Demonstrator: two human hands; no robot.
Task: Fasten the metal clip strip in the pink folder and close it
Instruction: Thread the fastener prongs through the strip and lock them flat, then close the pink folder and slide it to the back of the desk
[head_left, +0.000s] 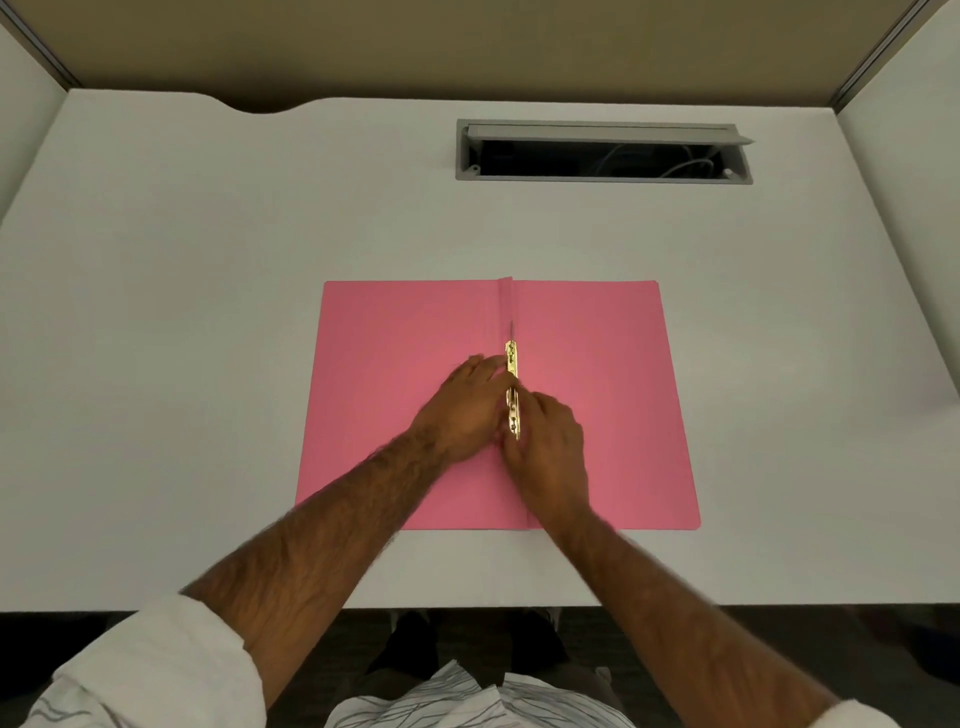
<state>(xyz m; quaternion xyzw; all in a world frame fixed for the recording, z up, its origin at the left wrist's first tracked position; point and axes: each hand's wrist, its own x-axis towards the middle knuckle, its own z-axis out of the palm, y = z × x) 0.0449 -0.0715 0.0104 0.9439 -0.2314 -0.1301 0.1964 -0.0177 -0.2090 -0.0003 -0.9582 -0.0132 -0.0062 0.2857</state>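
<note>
The pink folder (597, 395) lies open and flat on the white desk, its spine fold running away from me down the middle. A gold metal clip strip (512, 361) lies along that fold. My left hand (467, 410) rests on the left leaf with its fingertips against the strip's middle. My right hand (545, 447) comes in from the right, fingers curled onto the strip's near end. Both hands cover the lower part of the strip. A thin metal prong (511, 328) pokes out just beyond the strip's far end.
The white desk (182, 312) runs wide on both sides of the folder. An open grey cable hatch (602, 153) is set into the desk at the back right. Partition walls close in the left, right and back. The desk's front edge is just behind my forearms.
</note>
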